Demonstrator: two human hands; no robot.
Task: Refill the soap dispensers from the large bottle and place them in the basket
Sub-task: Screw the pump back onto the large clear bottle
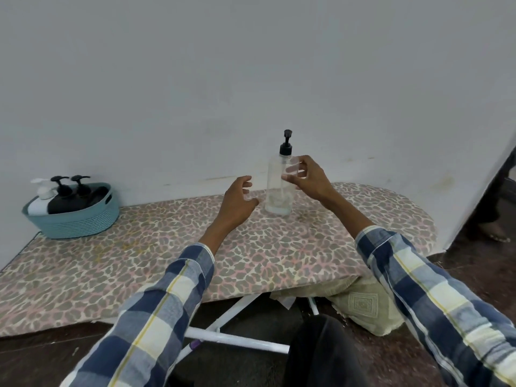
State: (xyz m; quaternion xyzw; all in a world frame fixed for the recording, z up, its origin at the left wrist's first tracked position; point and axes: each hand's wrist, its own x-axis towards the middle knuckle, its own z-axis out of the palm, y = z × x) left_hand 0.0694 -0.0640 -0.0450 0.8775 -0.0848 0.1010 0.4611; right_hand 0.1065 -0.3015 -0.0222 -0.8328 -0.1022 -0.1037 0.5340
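Note:
A large clear bottle (275, 188) with a black pump stands upright on the leopard-print ironing board (167, 247), near the wall. It holds only a little liquid at the bottom. My right hand (310, 178) curls round the bottle's right side, thumb in front and fingertips showing through the plastic behind. My left hand (237, 203) hovers just left of the bottle, fingers relaxed, holding nothing. At the board's far left stands a teal basket (83, 222). It holds a white dispenser (42, 198) and two black dispensers (62, 195).
The white wall runs directly behind the board. The board's white metal legs (237, 337) lie on the dark floor below its near edge, beside a pale green cloth (363, 303). At the far right is a doorway, with a person's foot (494, 233) in it.

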